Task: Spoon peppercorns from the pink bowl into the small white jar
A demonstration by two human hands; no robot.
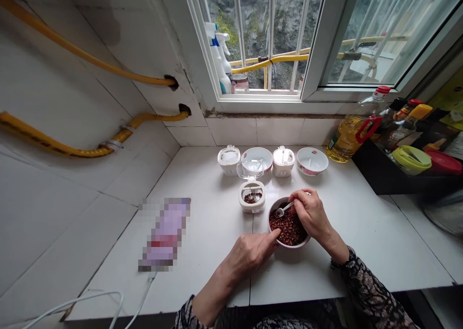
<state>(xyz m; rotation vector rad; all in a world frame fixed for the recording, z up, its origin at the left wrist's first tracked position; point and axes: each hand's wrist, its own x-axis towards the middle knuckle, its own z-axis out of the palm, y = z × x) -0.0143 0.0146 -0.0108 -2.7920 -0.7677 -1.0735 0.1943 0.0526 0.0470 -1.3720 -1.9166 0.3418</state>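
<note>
A bowl (272, 232) full of dark red bits that look like Sichuan peppercorns (291, 231) stands on the white counter. My left hand (249, 249) is closed on its near left rim, thumb over the edge and the other fingers mostly hidden. Between the fingertips of my right hand (310, 212) is a small white spoon (280, 212), its tip over the peppercorns. Just behind and left of the bowl sits a small seasoning jar (252, 206) with its clear lid raised. Some of the same dark red bits lie inside it.
Along the back wall stand two lidded jars (229, 161) (283, 162) and two white bowls (265, 154) (312, 161). An oil bottle (343, 138) and a black rack (379, 174) of condiments occupy the right. A blurred flat purple item (168, 232) with a white cable (144, 295) lies left.
</note>
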